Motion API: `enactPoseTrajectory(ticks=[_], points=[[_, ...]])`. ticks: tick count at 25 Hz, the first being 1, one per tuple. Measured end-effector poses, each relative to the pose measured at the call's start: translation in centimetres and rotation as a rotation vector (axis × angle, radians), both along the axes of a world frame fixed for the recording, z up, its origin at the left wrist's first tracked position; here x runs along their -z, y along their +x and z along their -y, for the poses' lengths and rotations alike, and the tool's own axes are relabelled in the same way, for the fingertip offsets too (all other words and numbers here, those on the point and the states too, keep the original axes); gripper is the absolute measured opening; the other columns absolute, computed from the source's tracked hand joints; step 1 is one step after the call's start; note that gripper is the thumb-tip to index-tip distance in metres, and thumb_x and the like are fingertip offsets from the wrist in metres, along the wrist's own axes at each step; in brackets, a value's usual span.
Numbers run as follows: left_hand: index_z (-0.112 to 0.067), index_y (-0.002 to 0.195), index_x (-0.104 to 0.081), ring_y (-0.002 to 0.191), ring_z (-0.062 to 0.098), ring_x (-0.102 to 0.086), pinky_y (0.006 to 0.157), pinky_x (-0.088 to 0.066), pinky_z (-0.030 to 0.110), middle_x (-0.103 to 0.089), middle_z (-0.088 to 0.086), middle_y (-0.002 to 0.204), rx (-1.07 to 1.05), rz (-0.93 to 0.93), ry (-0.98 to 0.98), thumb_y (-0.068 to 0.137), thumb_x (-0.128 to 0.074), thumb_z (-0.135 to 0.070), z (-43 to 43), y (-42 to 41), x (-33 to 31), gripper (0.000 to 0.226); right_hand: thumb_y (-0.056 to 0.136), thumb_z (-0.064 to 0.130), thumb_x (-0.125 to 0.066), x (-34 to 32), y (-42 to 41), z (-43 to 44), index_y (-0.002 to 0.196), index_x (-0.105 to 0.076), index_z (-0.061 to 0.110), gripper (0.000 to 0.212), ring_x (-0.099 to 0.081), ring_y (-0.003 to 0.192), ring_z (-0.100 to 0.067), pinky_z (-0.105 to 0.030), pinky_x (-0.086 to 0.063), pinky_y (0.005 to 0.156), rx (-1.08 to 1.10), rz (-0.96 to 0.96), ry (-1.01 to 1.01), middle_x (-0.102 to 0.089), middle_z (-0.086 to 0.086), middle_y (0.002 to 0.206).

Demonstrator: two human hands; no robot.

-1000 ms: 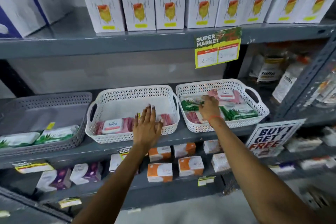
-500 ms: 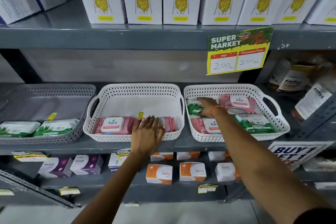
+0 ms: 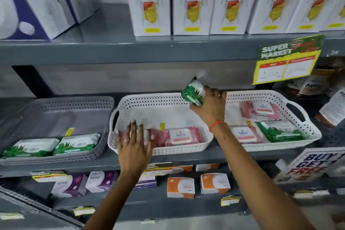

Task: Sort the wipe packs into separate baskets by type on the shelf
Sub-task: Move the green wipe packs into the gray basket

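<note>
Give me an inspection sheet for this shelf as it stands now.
Surface: grey metal shelf carrying three baskets in a row.
Job's things: grey basket holds two green packs; middle white basket holds pink packs; right white basket is mixed, with pink packs and one green pack.
Clutter: yellow tags in the baskets.
Grippers: right hand holds a green pack lifted between the white baskets; left hand lies open on the middle basket's front edge.
Cables: nothing seen.
Surroundings: white boxes above, price sign, small boxes below, bottles at right.
</note>
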State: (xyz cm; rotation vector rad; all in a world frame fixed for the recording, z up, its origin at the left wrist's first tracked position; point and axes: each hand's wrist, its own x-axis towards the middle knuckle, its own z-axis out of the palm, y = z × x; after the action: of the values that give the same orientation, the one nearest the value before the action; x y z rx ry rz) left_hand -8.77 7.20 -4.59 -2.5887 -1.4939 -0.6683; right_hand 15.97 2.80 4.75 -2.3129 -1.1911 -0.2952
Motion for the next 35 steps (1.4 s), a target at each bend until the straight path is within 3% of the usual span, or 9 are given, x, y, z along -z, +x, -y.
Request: enactPoseTrajectory(ticks=[3, 9, 12, 18, 20, 23, 26, 29, 35], points=[[-0.004, 0.138, -0.043, 0.136, 0.032, -0.033, 0.115, 0.001, 0.045, -0.038, 0.018, 0.146, -0.137, 0.067, -0.007, 0.090, -0.027, -0.051, -2.1, -4.7, 0.1, 0.068, 0.062, 0.042, -0.074, 0.2, -6.4, -3.9, 0.131, -0.050, 0.006, 0.081, -0.050, 0.115, -0.036, -0.049, -0.034, 0.103, -0.165, -0.067, 0.001, -0.058, -0.021, 0.120], [0.001, 0.132, -0.049, 0.131, 0.033, -0.041, 0.111, -0.023, 0.049, -0.048, 0.019, 0.139, -0.352, 0.110, -0.038, 0.096, -0.016, -0.050, -6.9, -16.7, 0.7, 0.071, 0.065, 0.037, -0.074, 0.6, -20.0, -12.3, 0.135, -0.049, 0.014, 0.078, -0.050, 0.117, -0.038, -0.046, -0.040, 0.103, -0.590, -0.108, 0.012, -0.056, -0.018, 0.122], [0.003, 0.137, -0.042, 0.135, 0.032, -0.035, 0.113, -0.018, 0.046, -0.042, 0.020, 0.143, -0.478, 0.161, -0.036, 0.094, -0.022, -0.051, -8.5, -21.4, 0.9, 0.071, 0.065, 0.044, -0.071, 1.6, -26.8, -16.4, 0.133, -0.052, 0.012, 0.078, -0.050, 0.114, -0.042, -0.050, -0.037, 0.105, -0.757, -0.074, -0.012, -0.057, -0.020, 0.121], [0.003, 0.147, -0.014, 0.145, 0.025, -0.003, 0.117, -0.001, 0.039, -0.010, 0.017, 0.156, -0.536, 0.260, -0.023, 0.091, -0.021, -0.052, -8.7, -22.0, 1.2, 0.078, 0.084, 0.052, -0.059, 3.2, -36.3, -23.5, 0.147, -0.027, 0.025, 0.076, -0.038, 0.130, -0.040, -0.048, -0.029, 0.112, -0.892, -0.128, -0.436, -0.039, -0.019, 0.143], [0.002, 0.148, -0.011, 0.145, 0.024, 0.001, 0.117, 0.001, 0.039, -0.004, 0.016, 0.156, -0.549, 0.271, -0.016, 0.091, -0.020, -0.052, -8.7, -22.0, 1.4, 0.079, 0.091, 0.054, -0.047, 3.5, -37.7, -24.3, 0.149, -0.019, 0.030, 0.069, -0.022, 0.143, -0.036, -0.052, -0.019, 0.118, -1.001, -0.149, -0.572, -0.024, -0.013, 0.157], [-0.001, 0.148, -0.006, 0.145, 0.022, 0.006, 0.117, 0.004, 0.040, 0.000, 0.015, 0.157, -0.560, 0.246, -0.028, 0.090, -0.018, -0.051, -8.7, -22.0, 1.6, 0.078, 0.103, 0.034, -0.025, 3.8, -38.2, -23.6, 0.151, -0.011, 0.020, 0.052, -0.001, 0.149, -0.027, -0.047, -0.002, 0.123, -1.145, -0.220, -0.778, -0.003, -0.007, 0.162], [-0.008, 0.149, -0.005, 0.145, 0.019, 0.005, 0.116, 0.008, 0.042, -0.001, 0.009, 0.157, -0.505, 0.178, -0.037, 0.091, -0.018, -0.042, -8.7, -21.9, 1.0, 0.069, 0.104, 0.024, -0.027, 2.7, -36.9, -22.5, 0.145, -0.032, 0.009, 0.044, -0.024, 0.145, -0.031, -0.042, -0.019, 0.121, -1.097, -0.400, -0.571, -0.025, -0.013, 0.157], [-0.012, 0.150, -0.012, 0.145, 0.017, -0.003, 0.116, 0.005, 0.044, -0.007, 0.004, 0.157, -0.313, 0.052, 0.007, 0.095, -0.018, -0.038, -8.1, -19.7, -0.4, 0.061, 0.100, 0.014, -0.038, 2.1, -33.7, -20.9, 0.121, -0.058, -0.002, 0.033, -0.054, 0.121, -0.036, -0.044, -0.042, 0.105, -1.002, -0.438, -0.265, -0.058, -0.023, 0.132], [-0.007, 0.147, -0.026, 0.143, 0.017, -0.015, 0.116, 0.002, 0.040, -0.024, 0.008, 0.154, -0.047, 0.071, -0.057, 0.095, -0.023, -0.043, -4.2, -8.1, -1.7, 0.063, 0.093, 0.007, -0.044, 2.9, -22.0, -14.3, 0.118, -0.061, 0.008, 0.030, -0.060, 0.114, -0.032, -0.040, -0.047, 0.102, -0.734, -0.495, -0.015, -0.068, -0.017, 0.119]])
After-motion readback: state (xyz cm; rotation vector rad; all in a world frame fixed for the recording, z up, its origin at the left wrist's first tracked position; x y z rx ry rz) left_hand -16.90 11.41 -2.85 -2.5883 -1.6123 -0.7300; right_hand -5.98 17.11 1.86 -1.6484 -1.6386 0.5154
